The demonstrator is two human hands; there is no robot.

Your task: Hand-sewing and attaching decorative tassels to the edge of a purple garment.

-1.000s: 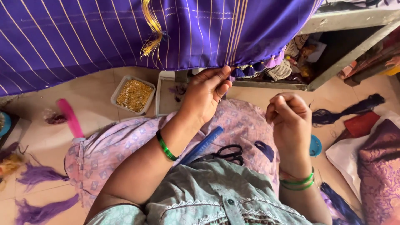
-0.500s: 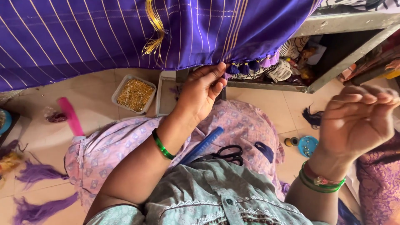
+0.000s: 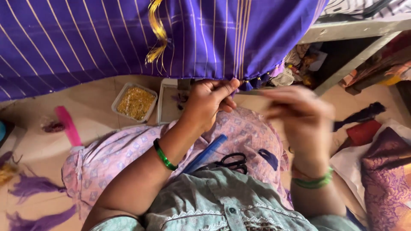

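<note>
Both hands meet at purple cloth's hem.

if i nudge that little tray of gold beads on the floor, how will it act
The tray of gold beads looks shallow, thin-walled and open-topped, so it probably slides easily on the smooth floor. The beads sit loose and heaped, so a sharp push would likely scatter some. It seems light.

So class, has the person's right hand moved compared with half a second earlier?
Yes. The right hand has swung back left, toward the black-handled scissors on the lap, blurred in motion.
</note>
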